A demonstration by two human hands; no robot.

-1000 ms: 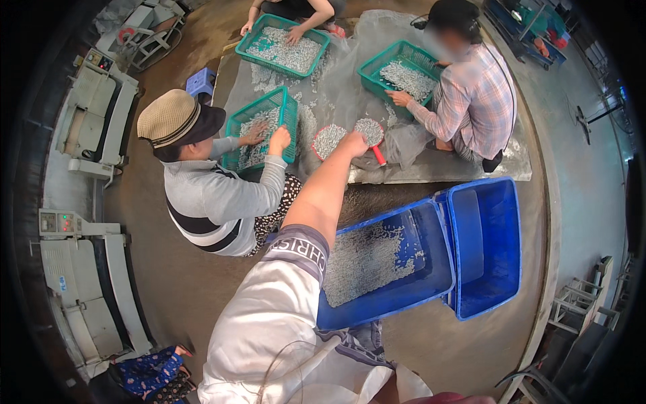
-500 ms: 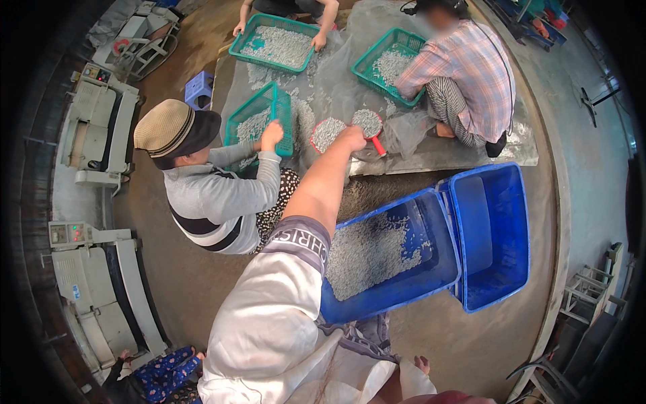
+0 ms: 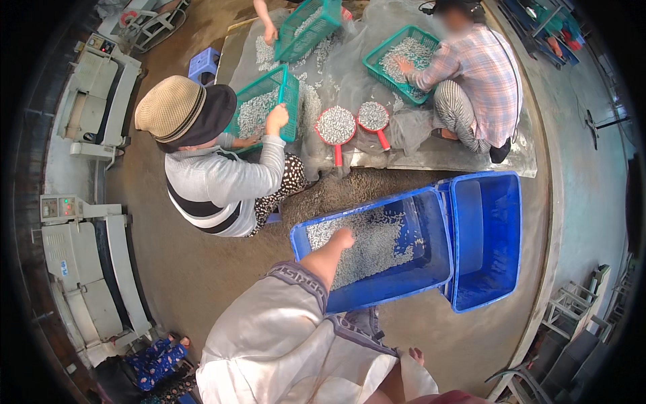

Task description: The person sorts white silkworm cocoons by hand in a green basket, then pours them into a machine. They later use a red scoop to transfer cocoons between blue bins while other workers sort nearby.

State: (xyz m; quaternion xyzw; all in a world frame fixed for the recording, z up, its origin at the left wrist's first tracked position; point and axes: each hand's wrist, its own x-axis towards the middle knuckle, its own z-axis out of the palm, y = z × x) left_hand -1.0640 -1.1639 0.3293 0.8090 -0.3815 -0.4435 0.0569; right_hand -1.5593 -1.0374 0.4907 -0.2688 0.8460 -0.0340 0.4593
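My left hand hovers over or rests in the small pale grey pieces that cover part of a blue bin. Its rounded back faces up, hiding the fingers. The forearm crosses the bin's near left rim. No right hand of mine can be made out. Beyond the bin, a red-rimmed sieve, heaped with the same pieces, lies with its handle toward me. A second filled red sieve lies to its right.
A second blue bin stands at right. A person in a striped hat tilts a green basket. Another in a plaid shirt reaches into a green basket. A third person's hand shows beside a tilted green basket.
My left hand has left the left red sieve and drawn back over the blue bin. The sieve stays on the sheet. The far person's basket is now tipped up.
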